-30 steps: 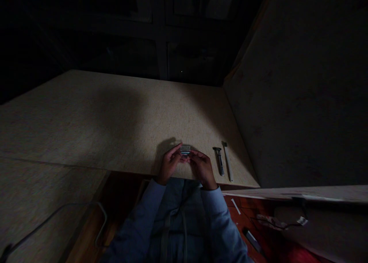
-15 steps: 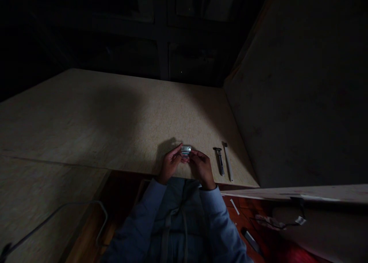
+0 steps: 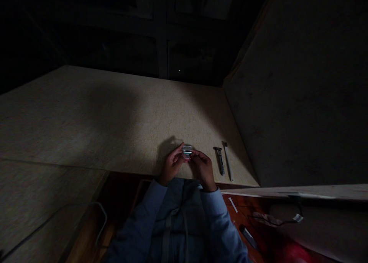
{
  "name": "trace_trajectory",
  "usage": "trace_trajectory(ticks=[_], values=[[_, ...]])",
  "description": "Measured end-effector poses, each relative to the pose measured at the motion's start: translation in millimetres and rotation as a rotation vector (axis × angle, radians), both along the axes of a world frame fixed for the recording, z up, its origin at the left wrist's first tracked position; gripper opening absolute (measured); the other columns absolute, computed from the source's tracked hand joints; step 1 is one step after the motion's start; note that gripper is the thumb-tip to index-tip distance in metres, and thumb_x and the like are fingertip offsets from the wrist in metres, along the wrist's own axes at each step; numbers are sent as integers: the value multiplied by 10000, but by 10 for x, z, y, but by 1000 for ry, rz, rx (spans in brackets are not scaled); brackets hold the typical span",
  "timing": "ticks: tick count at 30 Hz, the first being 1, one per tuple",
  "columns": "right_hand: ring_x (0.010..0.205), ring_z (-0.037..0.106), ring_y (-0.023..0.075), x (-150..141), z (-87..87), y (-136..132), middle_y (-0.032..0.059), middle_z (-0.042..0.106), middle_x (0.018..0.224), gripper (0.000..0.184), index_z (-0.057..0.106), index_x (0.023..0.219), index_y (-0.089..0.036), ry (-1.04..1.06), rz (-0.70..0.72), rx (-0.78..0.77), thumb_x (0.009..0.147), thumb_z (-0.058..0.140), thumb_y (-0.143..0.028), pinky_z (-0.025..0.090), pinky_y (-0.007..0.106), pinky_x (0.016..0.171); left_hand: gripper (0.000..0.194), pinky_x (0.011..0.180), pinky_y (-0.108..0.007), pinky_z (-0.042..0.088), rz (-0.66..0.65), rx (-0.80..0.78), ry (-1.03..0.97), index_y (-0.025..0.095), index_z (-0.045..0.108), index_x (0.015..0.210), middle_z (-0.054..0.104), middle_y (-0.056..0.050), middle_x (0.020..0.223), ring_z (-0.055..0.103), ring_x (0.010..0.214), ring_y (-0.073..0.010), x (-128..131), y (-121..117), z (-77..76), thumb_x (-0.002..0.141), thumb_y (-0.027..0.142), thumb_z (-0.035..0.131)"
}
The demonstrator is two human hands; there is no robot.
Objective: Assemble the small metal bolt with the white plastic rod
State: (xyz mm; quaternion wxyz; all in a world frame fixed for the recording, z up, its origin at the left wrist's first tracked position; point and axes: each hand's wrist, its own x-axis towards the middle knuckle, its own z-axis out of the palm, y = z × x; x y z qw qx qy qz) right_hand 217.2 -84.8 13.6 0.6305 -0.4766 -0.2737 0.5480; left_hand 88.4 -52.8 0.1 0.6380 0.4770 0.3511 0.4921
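A small clear plastic case with a lid-like upper part and a pale green-blue strip inside is held above the near edge of the table. My left hand pinches its left side between thumb and fingers. From the other side, my right hand grips the right edge, fingers closed. A razor with a dark handle lies on the table to the right of my right hand. Beside it is a toothbrush with a pale handle. Dim light hides the case's finer details.
The pale table meets a dark upright panel on the right. A grey cable runs across the lower left. On the red-brown floor at the lower right lie a white strip and a dark oblong object.
The case has shifted slightly right and tilted, so more of its lower half shows. My left fingers have moved a little with it. The razor and toothbrush stay put.
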Motion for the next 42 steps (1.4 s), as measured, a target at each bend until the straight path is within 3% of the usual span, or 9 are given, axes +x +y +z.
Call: trace_trajectory(ticks=[5,12,16,20,23,27,33,42], values=[[773,676,164,11,-13,-12,1,754,839,222,765,895,-210,45,7,5,728,793,-353,531,307,807,625,763,-327,597,-6,9,-14,164,576,1380,744,-116,1058,715,828,-201,7,16,-38,827,414,725],[851,676,193,21,-37,-31,34,744,933,283,725,991,-218,-93,-15,61,759,776,-370,552,363,839,637,785,-316,593,-11,-20,-22,164,587,1365,742,-91,1028,713,812,-181,-3,7,-19,787,363,765],[1002,660,217,12,-75,-63,88,696,1129,431,666,1194,-242,-326,-152,144,789,757,-358,551,397,891,685,819,-326,590,-24,-66,-20,165,583,1370,733,-98,1088,716,873,-196,-10,3,-2,743,334,802],[1209,572,239,34,-89,-68,108,621,1237,211,757,1043,-246,-630,-170,286,868,685,-339,483,431,1029,715,865,-330,575,-37,-96,-7,153,581,1371,731,-106,1107,715,923,-206,-25,14,-7,718,312,823],[1179,591,236,75,-64,-45,106,633,1204,178,783,998,-258,-717,-132,321,898,654,-329,489,428,1017,735,854,-317,572,-42,-116,6,148,589,1361,736,-101,1084,715,925,-206,-36,34,-11,687,286,846],[1129,628,241,135,-1,-11,99,683,1154,184,796,989,-272,-755,-41,311,905,646,-339,505,425,990,747,800,-312,583,-49,-154,-19,144,618,1323,749,-74,974,716,850,-194,-38,61,18,638,291,876],[1219,612,256,209,52,15,85,679,1290,212,795,1034,-303,-743,70,283,901,642,-365,474,457,1055,715,749,-326,599,-43,-263,-56,130,671,1221,748,-41,858,702,732,-166,-45,98,93,574,315,914],[1320,553,259,224,63,-16,57,606,1413,302,751,1147,-339,-599,176,264,846,732,-320,424,483,1126,646,786,-372,610,-42,-328,-98,124,673,1151,770,-90,946,737,807,-212,-104,114,189,604,377,908]])
